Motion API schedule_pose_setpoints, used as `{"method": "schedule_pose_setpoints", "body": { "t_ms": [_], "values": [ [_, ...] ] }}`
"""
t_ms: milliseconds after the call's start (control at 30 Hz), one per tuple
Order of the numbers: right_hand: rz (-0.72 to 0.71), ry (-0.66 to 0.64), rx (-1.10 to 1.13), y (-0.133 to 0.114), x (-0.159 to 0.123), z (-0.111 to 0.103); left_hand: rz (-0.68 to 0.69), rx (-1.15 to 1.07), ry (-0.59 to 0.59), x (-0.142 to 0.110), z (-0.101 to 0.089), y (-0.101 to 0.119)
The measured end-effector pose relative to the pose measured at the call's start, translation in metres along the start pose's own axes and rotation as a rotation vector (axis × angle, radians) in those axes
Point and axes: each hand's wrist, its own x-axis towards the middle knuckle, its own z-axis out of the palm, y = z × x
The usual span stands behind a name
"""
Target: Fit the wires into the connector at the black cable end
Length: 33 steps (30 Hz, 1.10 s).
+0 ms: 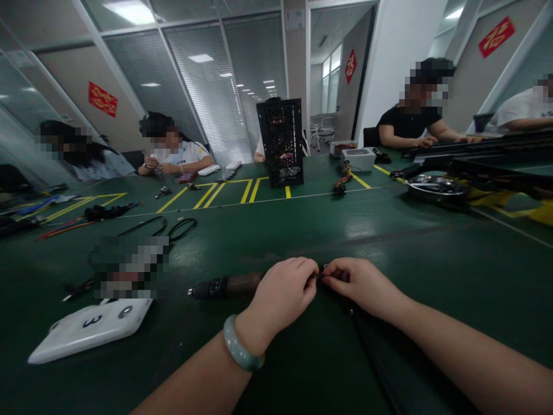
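**Left hand (285, 285) and right hand (360, 282) close on a dark cable tube (227, 286)**

The tube is held just above the green table (391, 230), at 6 o'clock in the view, and its ribbed black end points to 9 o'clock. The left hand's grip is clamped on the tube. The right hand's grip is together on a small black piece (322, 272) at the tube's end, but the fingers hide most of it. A black cable (367, 340) runs from under the right hand toward 6 o'clock. A jade bangle (242, 344) sits on the left wrist. A white plate (90, 329) marked 3 lies at 8 o'clock, black cable loops (181, 229) lie at 10 o'clock, and a black mesh computer case (280, 141) stands at 12 o'clock.
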Motion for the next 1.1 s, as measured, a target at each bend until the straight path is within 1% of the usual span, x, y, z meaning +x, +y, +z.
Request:
{"method": "schedule_pose_setpoints", "body": {
  "t_ms": [300, 733, 1100],
  "values": [
    [0.033, -0.008, 0.029, -0.0009, 0.0001, -0.0002, -0.008, 0.008, 0.012, -0.0009, 0.0036, -0.002],
    [0.027, -0.024, 0.035, -0.0019, 0.0005, -0.0003, -0.008, 0.048, 0.007, 0.0, 0.0051, -0.0019],
    [0.015, -0.022, 0.018, -0.0032, -0.0011, -0.0012, -0.01, 0.027, 0.013, -0.0006, 0.0033, -0.0012]
  ]
}}
